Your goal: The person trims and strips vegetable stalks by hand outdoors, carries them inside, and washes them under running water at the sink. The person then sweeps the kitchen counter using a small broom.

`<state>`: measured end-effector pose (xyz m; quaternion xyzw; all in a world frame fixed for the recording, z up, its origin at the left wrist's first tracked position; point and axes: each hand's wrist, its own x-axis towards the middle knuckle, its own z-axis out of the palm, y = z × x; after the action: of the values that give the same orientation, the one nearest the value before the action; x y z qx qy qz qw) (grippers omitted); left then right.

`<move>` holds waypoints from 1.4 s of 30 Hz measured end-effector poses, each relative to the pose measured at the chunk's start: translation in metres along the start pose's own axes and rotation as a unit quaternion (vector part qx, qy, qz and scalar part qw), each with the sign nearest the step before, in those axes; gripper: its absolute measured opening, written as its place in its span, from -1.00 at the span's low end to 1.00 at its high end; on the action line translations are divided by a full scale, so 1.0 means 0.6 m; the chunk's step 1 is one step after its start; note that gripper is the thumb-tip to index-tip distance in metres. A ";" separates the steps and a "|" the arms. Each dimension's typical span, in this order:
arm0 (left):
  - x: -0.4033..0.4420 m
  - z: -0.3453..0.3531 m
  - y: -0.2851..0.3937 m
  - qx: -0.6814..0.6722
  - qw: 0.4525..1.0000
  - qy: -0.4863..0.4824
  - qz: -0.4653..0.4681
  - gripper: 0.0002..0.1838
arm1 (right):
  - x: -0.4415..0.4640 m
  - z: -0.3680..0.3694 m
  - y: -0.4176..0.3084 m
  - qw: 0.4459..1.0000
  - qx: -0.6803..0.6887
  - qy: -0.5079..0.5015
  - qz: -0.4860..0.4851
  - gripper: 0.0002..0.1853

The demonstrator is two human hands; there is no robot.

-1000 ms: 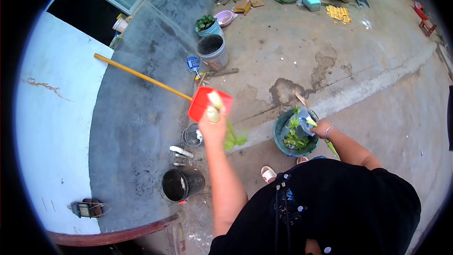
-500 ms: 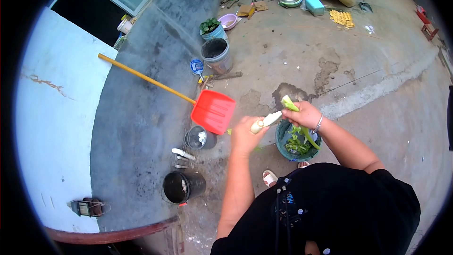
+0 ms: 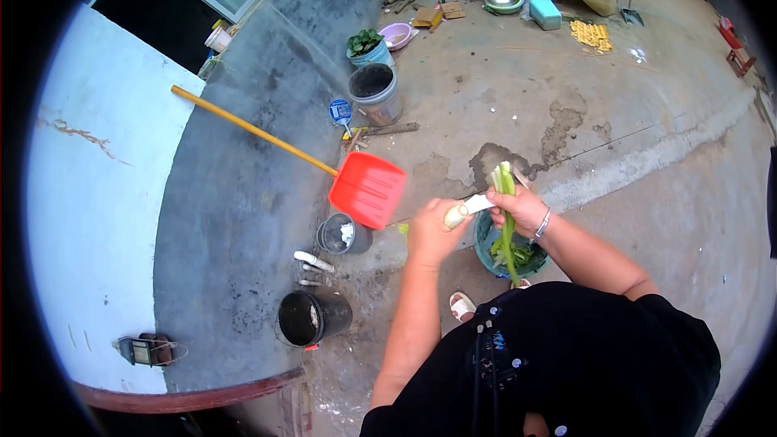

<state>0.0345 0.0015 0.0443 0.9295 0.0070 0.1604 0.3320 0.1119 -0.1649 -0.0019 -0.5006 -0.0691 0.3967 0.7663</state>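
My left hand is closed round the pale, round-ended handle of what looks like a knife. Its flat whitish blade points right and meets my right hand. That hand is wrapped round long green vegetable stalks, which look like celery. The pale cut ends stick up above my fingers and the stalks hang down over a green bucket. Torn green leaves lie inside the bucket, partly hidden by the stalks and my arm.
A red dustpan-like shovel with a yellow handle leans at the wall on the left. Below it stand a small grey bucket, white pipes and a black bucket. Farther off are a paint bucket and a potted plant.
The stalks in my right hand have turned more upright, and now cover more of the bucket. My left hand has shifted slightly right with the knife.
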 end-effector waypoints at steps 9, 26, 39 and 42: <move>0.001 0.035 0.014 -0.008 0.999 -0.031 0.002 -0.79 | -0.005 0.013 0.042 0.947 0.308 -0.075 -0.048 -0.87; 0.003 0.047 0.008 -0.059 0.998 -0.009 -0.022 -0.74 | 0.007 0.021 0.045 0.991 0.035 0.021 -0.127 -0.85; 0.019 0.039 -0.005 -0.062 0.996 -0.054 -0.037 -0.69 | 0.003 0.030 0.018 0.990 -0.069 0.058 -0.108 -0.82; 0.018 0.040 -0.015 -0.094 0.993 -0.062 -0.043 -0.67 | 0.007 0.024 0.022 0.985 -0.110 0.080 -0.107 -0.82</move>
<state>0.0530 -0.0049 0.0245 0.9013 0.0111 0.0876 0.4241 0.1005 -0.1497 -0.0069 -0.6020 -0.1037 0.2611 0.7475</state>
